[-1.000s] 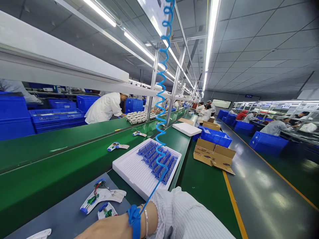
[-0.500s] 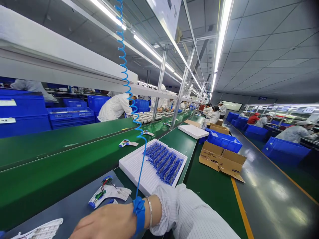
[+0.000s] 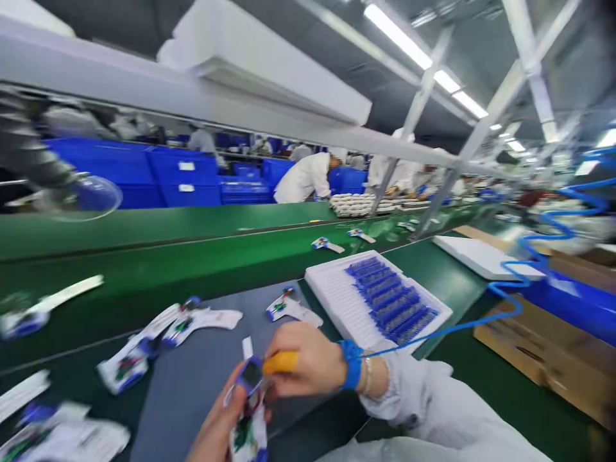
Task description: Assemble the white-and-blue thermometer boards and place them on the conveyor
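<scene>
Right hand [image 3: 303, 359] holds yellow-handled tool [image 3: 280, 362] to device [image 3: 248, 430] in left hand [image 3: 216, 423].

Yellow-handled tool [image 3: 282, 362] in R hand [image 3: 303, 359]: working end hidden, exact type can't tell; white board part [image 3: 248, 436] in L hand [image 3: 216, 427] blurred, cut off at 6 o'clock, components too small to ID. Parts pile [image 3: 62, 439] at 7 o'clock blurred, cut off; cardboard box [image 3: 534, 353] at 4 o'clock cut off by edge.

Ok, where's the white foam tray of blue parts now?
In the head view, the white foam tray sits on the green belt, just beyond the strapped right hand, beside the grey mat.
</scene>
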The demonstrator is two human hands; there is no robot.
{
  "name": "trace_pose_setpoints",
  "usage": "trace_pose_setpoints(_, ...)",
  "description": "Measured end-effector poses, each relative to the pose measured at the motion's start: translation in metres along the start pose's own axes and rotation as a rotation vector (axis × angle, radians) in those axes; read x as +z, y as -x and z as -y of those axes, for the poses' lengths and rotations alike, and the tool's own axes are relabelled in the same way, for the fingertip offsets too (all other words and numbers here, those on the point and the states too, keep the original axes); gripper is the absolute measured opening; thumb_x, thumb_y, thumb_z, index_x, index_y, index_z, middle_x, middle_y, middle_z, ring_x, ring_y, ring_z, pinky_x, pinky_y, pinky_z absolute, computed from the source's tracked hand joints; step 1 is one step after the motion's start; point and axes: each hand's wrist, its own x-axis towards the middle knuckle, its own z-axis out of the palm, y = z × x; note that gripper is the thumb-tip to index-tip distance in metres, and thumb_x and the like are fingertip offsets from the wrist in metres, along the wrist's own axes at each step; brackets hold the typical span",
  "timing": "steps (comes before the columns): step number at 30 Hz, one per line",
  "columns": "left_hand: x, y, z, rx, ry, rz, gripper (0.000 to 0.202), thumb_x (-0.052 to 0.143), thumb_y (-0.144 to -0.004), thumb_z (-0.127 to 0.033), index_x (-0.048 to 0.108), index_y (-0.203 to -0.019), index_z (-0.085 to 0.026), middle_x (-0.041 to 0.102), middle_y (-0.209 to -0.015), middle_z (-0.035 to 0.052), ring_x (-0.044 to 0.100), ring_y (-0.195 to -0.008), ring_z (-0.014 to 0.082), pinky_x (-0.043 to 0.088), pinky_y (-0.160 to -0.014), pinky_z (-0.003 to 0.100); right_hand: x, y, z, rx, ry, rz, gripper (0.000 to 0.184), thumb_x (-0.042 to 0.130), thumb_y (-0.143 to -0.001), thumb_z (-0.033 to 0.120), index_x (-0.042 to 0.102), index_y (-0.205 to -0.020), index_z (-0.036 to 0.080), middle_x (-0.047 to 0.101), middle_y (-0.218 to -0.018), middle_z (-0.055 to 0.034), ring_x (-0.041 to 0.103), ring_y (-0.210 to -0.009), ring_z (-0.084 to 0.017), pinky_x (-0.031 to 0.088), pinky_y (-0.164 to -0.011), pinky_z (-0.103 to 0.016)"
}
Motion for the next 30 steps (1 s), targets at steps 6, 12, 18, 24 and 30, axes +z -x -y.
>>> trace_pose_setpoints(6, -0.016, -0.019, 0.001, 0.582, -0.416, 0.229, 0.05, 0.068, -0.063, -0.049, 0.057, -0.106, -0.026, 0.034, -0.139, 0.0083, 0.034, -0.126, 0.0319, 0.032, -0.101, 0.044, 0.023, 0.01, 0.007, 0.723, -1.227, -0.045, 0.036, 0.052, -0.084, 0.042, 0.053, -0.107, 0.015, 0.056, -0.071, 0.0002, 0.054, -0.061, -0.008, 0.041, -0.056, -0.02)
trace_pose_setpoints(12, -0.019, -0.02, 0.006, 0.747, -0.714, 0.074, 0.059, 0.073, -0.06, -0.038, 0.046, -0.111, -0.024, 0.02, -0.142, 0.0136, 0.036, -0.125, 0.0347, 0.038, -0.094, 0.049, 0.042, 0.009, 0.006, 0.788, -1.477, -0.038, 0.025, 0.067, -0.074, 0.031, 0.062, -0.088, 0.011, 0.057, -0.071, 0.0, 0.049, -0.059, -0.005, 0.039, -0.055, -0.016)
trace_pose_setpoints(18, -0.02, -0.021, 0.009, 0.868, -0.923, 0.112, 0.046, 0.062, -0.073, -0.028, 0.038, -0.112, -0.022, 0.019, -0.14, 0.0186, 0.034, -0.127, 0.0329, 0.039, -0.094, 0.049, 0.045, 0.001, 0.01, 0.785, -1.556, 0.024, 0.022, 0.068, -0.072, 0.028, 0.06, -0.085, 0.012, 0.058, -0.068, 0.002, 0.05, -0.056, -0.005, 0.04, -0.054, -0.016)
trace_pose_setpoints(24, -0.019, -0.014, 0.013, 1.084, -1.078, 0.159, 0.041, 0.051, -0.078, -0.022, 0.033, -0.115, -0.02, 0.024, -0.135, 0.02, 0.041, -0.12, 0.0292, 0.047, -0.085, 0.042, 0.046, 0.02, 0.017, 0.868, -1.722, -0.029, 0.034, 0.076, -0.064, 0.03, 0.059, -0.087, 0.012, 0.058, -0.07, 0.0019, 0.052, -0.057, -0.005, 0.043, -0.056, -0.015)
trace_pose_setpoints(30, -0.009, -0.013, 0.012, 1.077, -1.206, 0.334, 0.038, 0.051, -0.075, -0.026, 0.036, -0.109, -0.019, 0.034, -0.124, 0.0191, 0.052, -0.104, 0.0286, 0.053, -0.065, 0.036, 0.05, 0.055, 0.031, 0.931, -1.828, -0.202, 0.043, 0.079, -0.06, 0.036, 0.058, -0.088, 0.01, 0.056, -0.07, 0.0005, 0.054, -0.055, -0.004, 0.045, -0.055, -0.015)
